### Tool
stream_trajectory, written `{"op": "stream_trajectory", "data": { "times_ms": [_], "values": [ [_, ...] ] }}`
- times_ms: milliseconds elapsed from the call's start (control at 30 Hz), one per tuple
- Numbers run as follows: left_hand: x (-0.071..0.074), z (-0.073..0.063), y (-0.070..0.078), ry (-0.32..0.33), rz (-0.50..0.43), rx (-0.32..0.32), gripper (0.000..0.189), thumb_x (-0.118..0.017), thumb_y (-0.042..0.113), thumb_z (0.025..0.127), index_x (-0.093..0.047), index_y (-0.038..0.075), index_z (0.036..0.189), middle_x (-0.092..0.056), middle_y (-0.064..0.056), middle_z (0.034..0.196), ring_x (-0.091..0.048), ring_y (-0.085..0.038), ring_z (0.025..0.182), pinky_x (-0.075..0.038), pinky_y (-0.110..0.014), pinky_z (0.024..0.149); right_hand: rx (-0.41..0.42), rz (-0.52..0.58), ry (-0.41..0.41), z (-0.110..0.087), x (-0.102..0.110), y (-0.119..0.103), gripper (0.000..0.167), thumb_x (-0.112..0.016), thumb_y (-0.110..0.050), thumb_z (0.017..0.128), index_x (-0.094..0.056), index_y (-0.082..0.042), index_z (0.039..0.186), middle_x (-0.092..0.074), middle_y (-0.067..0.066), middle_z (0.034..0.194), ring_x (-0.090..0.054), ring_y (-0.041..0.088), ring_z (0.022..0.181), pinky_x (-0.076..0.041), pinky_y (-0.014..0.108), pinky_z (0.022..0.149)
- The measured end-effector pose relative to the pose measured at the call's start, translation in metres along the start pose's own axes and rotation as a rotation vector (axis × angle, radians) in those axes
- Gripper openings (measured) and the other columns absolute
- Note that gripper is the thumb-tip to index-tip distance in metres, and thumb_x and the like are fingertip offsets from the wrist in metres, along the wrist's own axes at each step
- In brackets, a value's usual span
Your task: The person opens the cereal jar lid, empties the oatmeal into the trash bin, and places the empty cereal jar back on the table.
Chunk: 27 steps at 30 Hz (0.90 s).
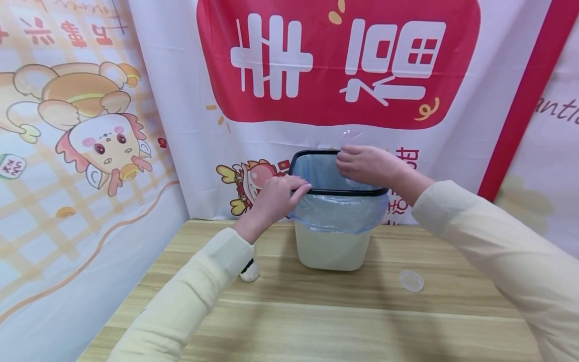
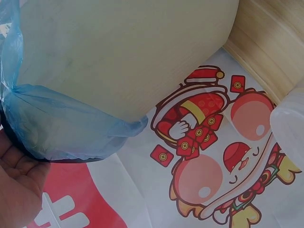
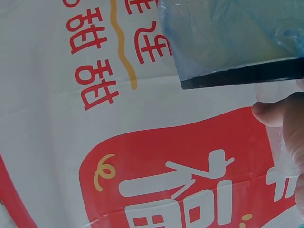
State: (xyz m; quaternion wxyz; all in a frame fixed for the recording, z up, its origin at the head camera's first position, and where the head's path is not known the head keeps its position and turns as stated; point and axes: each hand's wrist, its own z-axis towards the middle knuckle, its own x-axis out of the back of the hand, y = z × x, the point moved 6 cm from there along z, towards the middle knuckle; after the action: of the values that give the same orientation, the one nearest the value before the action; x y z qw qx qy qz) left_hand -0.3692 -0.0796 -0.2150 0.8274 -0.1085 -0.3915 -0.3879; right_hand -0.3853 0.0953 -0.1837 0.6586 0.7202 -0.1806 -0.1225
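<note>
My L hand (image 1: 277, 199) grips the bin (image 1: 332, 249) rim, ctr frame; R hand (image 1: 370, 166) holds clear plastic cup (image 3: 284, 154) at its mouth. Clear disc (image 1: 411, 281) lower R; L sleeve (image 1: 181, 294) part-hides white obj (image 1: 251, 272).

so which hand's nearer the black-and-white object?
Left: left hand is on the bin rim, near left corner, above and beyond the object; right hand is farther, by the rim's right side.

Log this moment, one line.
left hand: gripping black rim of cream plastic bin; right hand: holding clear plastic container at bin mouth; wood-grain tabletop: clear round plastic lid
</note>
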Motion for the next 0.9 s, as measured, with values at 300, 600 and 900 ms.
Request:
{"op": "stream_trajectory", "data": {
  "times_ms": [300,600,900],
  "values": [
    [0.0,0.0,0.0,-0.003,0.007,0.008,0.025,-0.061,0.028,0.097,-0.075,0.011,0.109,-0.072,-0.005,0.106,-0.068,-0.017,0.096,-0.053,-0.028,0.087,-0.111,0.188,-0.016,-0.003,-0.003,0.017,0.076,-0.091,-0.011,0.062,-0.055,-0.011,0.129,-0.054,0.017,0.125,-0.048,0.035,0.12,-0.031,0.045,0.111],
    [0.0,-0.002,-0.002,0.003,-0.001,0.018,0.024,-0.062,0.027,0.097,-0.075,0.01,0.108,-0.073,-0.005,0.104,-0.068,-0.017,0.092,-0.054,-0.028,0.085,-0.232,0.263,-0.026,-0.002,0.002,0.039,0.082,-0.092,-0.01,0.057,-0.055,-0.008,0.131,-0.052,0.02,0.127,-0.044,0.039,0.123,-0.032,0.05,0.11],
    [-0.001,-0.001,-0.002,-0.002,0.008,0.008,0.025,-0.061,0.028,0.097,-0.075,0.012,0.11,-0.072,-0.003,0.105,-0.068,-0.015,0.094,-0.053,-0.026,0.085,-0.048,0.107,-0.046,0.005,0.0,0.013,0.071,-0.09,-0.012,0.064,-0.057,-0.011,0.127,-0.055,0.016,0.123,-0.049,0.034,0.118,-0.031,0.046,0.111]
  ]
}}
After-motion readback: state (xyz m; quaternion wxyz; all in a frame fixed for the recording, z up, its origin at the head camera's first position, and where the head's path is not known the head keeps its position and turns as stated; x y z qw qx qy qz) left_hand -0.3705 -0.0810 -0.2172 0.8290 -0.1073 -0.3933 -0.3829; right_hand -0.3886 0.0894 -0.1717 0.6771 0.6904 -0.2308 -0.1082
